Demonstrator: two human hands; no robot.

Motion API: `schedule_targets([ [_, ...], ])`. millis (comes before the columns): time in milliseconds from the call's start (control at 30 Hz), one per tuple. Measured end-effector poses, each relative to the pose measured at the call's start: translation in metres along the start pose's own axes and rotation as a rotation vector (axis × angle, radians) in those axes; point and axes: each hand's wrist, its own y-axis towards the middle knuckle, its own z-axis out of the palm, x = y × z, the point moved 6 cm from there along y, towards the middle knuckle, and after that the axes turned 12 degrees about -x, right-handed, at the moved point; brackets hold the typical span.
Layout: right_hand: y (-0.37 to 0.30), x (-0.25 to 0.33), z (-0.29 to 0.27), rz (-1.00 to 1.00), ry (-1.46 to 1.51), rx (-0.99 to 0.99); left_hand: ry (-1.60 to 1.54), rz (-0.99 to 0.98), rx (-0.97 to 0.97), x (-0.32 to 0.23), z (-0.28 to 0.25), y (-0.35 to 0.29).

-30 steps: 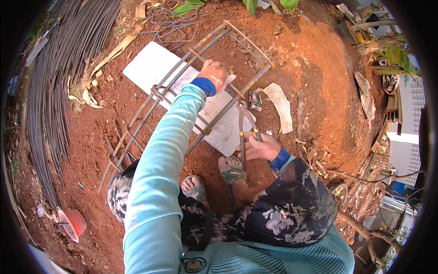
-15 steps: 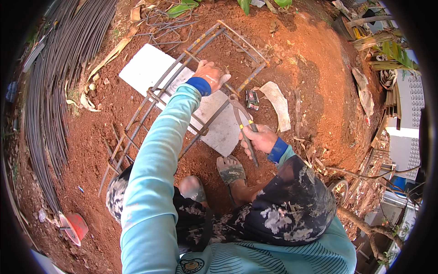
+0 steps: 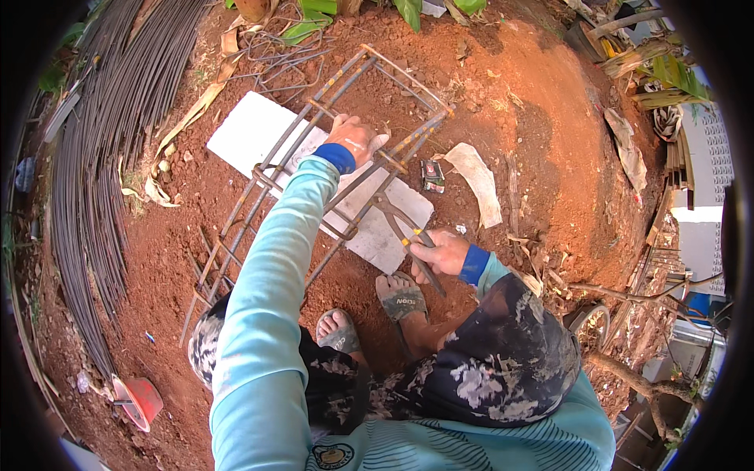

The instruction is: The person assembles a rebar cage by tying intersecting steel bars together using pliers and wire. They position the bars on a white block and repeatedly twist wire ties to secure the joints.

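A rusty rebar cage [image 3: 416,137], long bars joined by square stirrups, lies slantwise in front of me across a flat white board [image 3: 251,132]. My left hand [image 3: 355,138] is closed round a bar on the cage's upper side, near a stirrup; the fingertips are partly hidden. In my right hand [image 3: 441,255] is a pair of long-handled pincers [image 3: 415,238] with yellow bands and dark handles. The jaws rest at a long bar of the cage, below the stirrup on the right. Whether they bite on tie wire is too small to tell.
Bundled steel rods [image 3: 98,157] lie at the left, and loose bent stirrups [image 3: 287,63] at the top. A small dark packet [image 3: 432,175] and a curved pale husk [image 3: 476,180] sit right of the cage. An orange-red container [image 3: 141,400] is lower left. Branches [image 3: 628,379] stick in at the right.
The pincers in my right hand have swung down and left, their jaws now lower along the bar. The cage has shifted slightly left, with my left hand still on it.
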Motion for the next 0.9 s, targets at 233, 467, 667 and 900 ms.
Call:
schedule_targets([
  [233,-0.015,-0.020,-0.065,-0.134,0.274,-0.401,-0.044,0.063,-0.188,-0.006,-0.007,-0.005],
  [467,0.014,0.028,-0.135,-0.100,0.371,-0.266,0.023,-0.001,-0.040,-0.002,-0.002,-0.001],
  [667,0.025,0.057,-0.179,-0.020,0.077,-0.179,-0.015,0.010,-0.081,-0.006,-0.006,-0.004],
  [900,0.027,0.129,-0.224,-0.287,-1.619,-0.516,-0.003,-0.017,-0.067,-0.005,-0.005,-0.002],
])
